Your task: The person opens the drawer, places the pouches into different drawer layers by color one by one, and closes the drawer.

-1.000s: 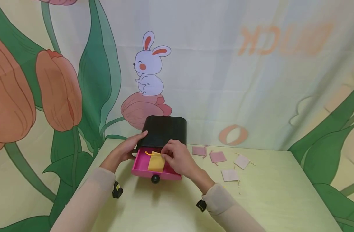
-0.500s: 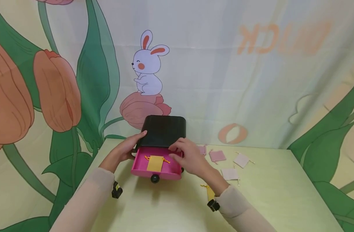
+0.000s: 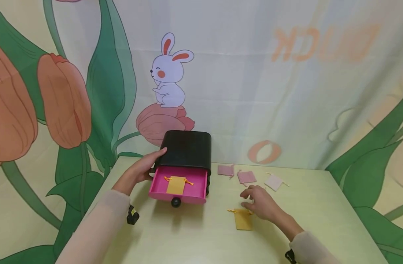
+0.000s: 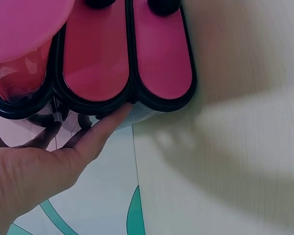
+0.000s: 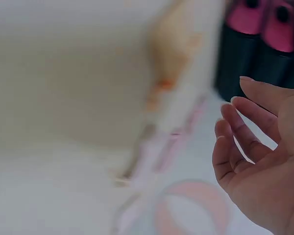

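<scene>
A small black drawer cabinet (image 3: pixel 186 148) stands on the table, its pink top drawer (image 3: pixel 196 187) pulled out. Inside the drawer lies a yellow drawstring pouch (image 3: pixel 176 185). My left hand (image 3: pixel 140 169) holds the cabinet by its left side, one fingertip over the top edge; in the left wrist view, the fingers (image 4: pixel 100 132) lie along the side wall behind the front rim. A second yellow drawstring pouch (image 3: pixel 243 220) lies flat on the table. Just over its string end hovers my right hand (image 3: pixel 262 203), fingers loosely bent and holding nothing.
Two pink pouches (image 3: pixel 225 170) (image 3: pixel 246 177) and a pale pouch (image 3: pixel 274 182) lie right of the cabinet. Lower pink drawers (image 4: pixel 95 58) with black knobs are closed. A printed curtain (image 3: pixel 234 91) hangs along the table's back edge.
My right hand let go of the yellow pouch in the drawer and moved right, over the other yellow pouch, hiding one pale pouch. The left hand stayed on the cabinet.
</scene>
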The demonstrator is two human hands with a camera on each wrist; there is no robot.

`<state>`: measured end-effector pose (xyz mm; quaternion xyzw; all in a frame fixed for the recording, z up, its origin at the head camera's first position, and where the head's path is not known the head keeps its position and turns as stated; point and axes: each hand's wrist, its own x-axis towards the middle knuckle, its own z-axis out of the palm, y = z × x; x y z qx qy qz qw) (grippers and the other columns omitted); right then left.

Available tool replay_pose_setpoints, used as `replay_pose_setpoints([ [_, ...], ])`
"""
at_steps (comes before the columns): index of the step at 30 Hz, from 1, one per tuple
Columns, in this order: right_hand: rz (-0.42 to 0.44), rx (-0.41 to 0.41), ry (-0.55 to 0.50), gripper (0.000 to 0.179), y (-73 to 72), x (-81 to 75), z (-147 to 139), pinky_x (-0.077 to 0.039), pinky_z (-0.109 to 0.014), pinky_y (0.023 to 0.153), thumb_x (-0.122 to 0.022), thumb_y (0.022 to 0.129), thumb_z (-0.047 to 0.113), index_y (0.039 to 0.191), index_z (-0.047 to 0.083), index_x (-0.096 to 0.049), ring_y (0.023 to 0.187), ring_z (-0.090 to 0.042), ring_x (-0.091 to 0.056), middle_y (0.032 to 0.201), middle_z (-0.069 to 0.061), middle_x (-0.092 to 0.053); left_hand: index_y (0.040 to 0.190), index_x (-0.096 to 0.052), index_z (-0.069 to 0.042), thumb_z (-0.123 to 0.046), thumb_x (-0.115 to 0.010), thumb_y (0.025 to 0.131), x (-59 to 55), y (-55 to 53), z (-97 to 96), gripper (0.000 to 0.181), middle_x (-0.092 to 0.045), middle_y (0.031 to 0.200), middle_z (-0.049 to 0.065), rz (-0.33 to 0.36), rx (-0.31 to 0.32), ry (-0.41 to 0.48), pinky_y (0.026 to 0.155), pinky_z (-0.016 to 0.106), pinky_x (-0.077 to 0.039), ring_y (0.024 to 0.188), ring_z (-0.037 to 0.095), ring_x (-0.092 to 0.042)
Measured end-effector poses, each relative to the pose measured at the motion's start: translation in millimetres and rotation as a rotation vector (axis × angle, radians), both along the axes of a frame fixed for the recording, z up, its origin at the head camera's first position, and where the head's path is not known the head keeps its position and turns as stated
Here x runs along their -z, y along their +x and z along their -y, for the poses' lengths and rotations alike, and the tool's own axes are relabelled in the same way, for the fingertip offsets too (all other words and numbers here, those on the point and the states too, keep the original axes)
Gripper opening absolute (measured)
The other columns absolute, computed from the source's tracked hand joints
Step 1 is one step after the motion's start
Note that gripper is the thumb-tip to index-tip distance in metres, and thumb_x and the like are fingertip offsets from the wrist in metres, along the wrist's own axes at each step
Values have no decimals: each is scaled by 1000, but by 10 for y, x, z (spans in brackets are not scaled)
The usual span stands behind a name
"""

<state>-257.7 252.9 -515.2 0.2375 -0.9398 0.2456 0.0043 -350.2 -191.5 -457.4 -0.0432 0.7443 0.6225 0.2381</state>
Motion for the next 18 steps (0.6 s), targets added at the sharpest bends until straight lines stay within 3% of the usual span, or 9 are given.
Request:
replay_pose_setpoints([
  [5,58,34,30,17,7,322,-128,-54,-39,79,-83,88,7,103,3,-79,88,-20,-61,92,-2,-69,171,-16,-19,-70,-51,101,-10,8,-11,93,-25,170,20,-3,3,2,103,68,-51,147,55,-34],
  [10,85,10,-14,13,3,464,-163,-51,-32,72,-83,85,2,94,8,-76,79,-12,-56,83,3,-63,171,-15,-18,-70,-50,102,-3,7,-1,93,-24,170,20,-12,7,-6,102,68,-51,147,56,-34],
  [15,93,-45,-86,15,1,443,-154,-49,-26,67,-81,87,-2,88,10,-71,75,-7,-54,81,5,-60,171,-15,-18,-70,-50,101,-4,0,8,94,-24,170,21,-11,5,-12,103,68,-50,147,56,-34],
  [18,91,-86,-142,15,-10,292,-102,-49,-24,65,-78,90,-2,88,11,-70,75,-6,-55,81,6,-61,171,-15,-18,-70,-50,102,-12,-1,14,93,-23,171,20,-6,3,-15,105,69,-49,148,56,-33],
])
